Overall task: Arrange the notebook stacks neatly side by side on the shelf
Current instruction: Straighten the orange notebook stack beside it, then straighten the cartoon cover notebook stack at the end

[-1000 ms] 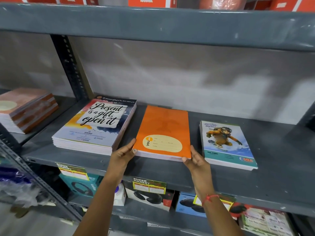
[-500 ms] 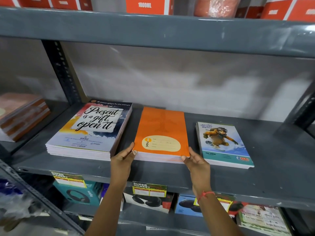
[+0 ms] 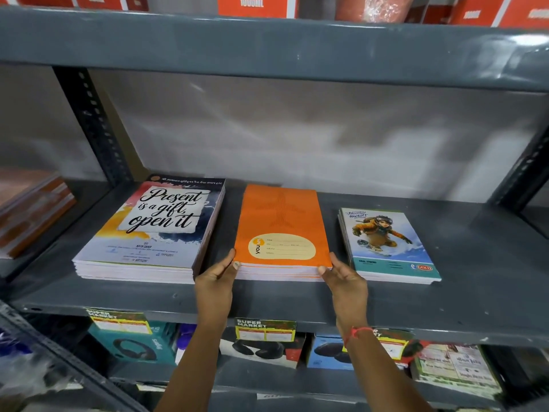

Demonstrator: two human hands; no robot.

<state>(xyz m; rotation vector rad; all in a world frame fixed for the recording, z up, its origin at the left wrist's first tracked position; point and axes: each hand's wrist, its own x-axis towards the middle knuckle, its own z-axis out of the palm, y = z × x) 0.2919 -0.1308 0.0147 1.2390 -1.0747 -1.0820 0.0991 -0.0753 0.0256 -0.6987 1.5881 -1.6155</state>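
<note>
Orange notebook stack [image 3: 282, 227] lies on the shelf [image 3: 475, 292] between a lettered stack [image 3: 148, 233] and a cartoon stack [image 3: 386, 245], touching neither. Left hand [image 3: 215, 282] and right hand [image 3: 346, 282] press its front corners, fingers straight.

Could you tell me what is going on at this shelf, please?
A person is straightening the orange notebook stack in the middle of the grey shelf, the left hand pressing its front left corner and the right hand its front right corner. It lies flat between the larger lettered stack and the smaller adventure stack, with gaps on both sides.
</note>
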